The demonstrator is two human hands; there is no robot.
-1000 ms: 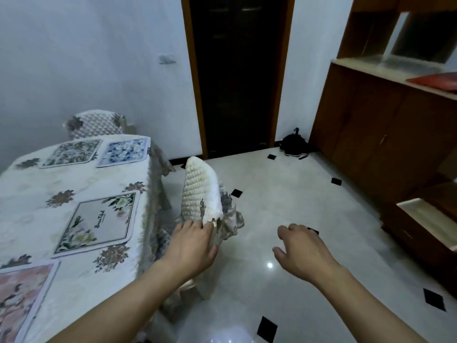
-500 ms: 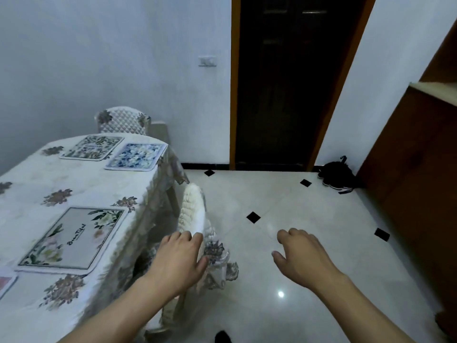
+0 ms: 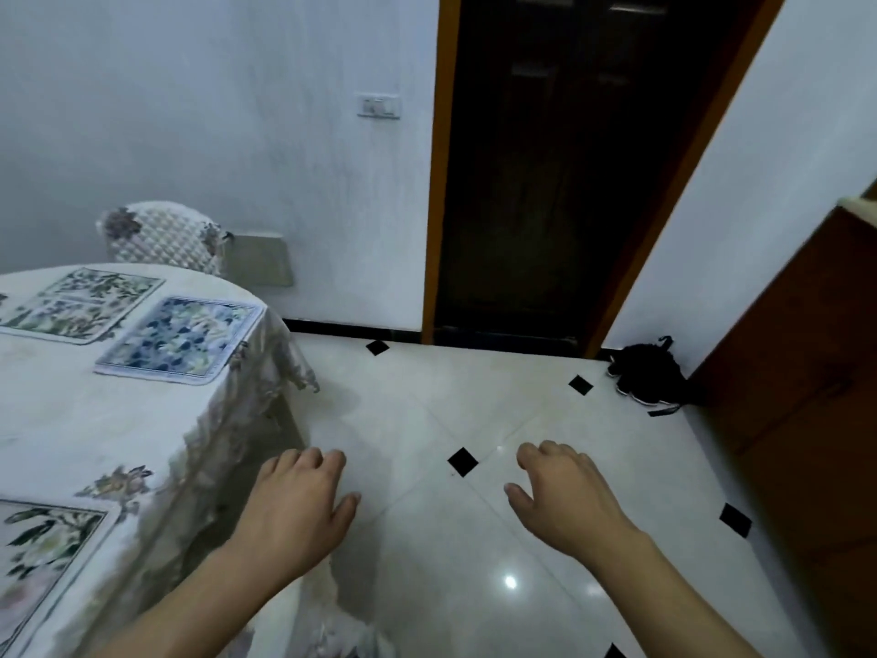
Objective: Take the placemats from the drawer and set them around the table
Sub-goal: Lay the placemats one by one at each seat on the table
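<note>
Three floral placemats lie on the table [image 3: 95, 434], which has a white flowered cloth: a blue one [image 3: 180, 341] near the far corner, a green one [image 3: 80, 306] beside it, and a pale green one [image 3: 42, 562] at the near left edge. My left hand [image 3: 294, 510] hovers palm down just off the table's side, fingers loosely spread, holding nothing. My right hand [image 3: 564, 501] hangs over the floor, fingers curled and apart, empty. Beneath my left wrist shows a scrap of the covered chair [image 3: 332, 610]; the rest of it is hidden.
A second quilted chair [image 3: 166, 235] stands at the table's far end against the wall. A dark doorway [image 3: 545, 182] is straight ahead, with black shoes [image 3: 650, 377] on the tiles beside a wooden cabinet [image 3: 807, 372] at the right.
My left hand was gripping the top of the near chair's back; now the chair has dropped almost out of sight below my wrist. The view has swung left and away from the cabinet.
</note>
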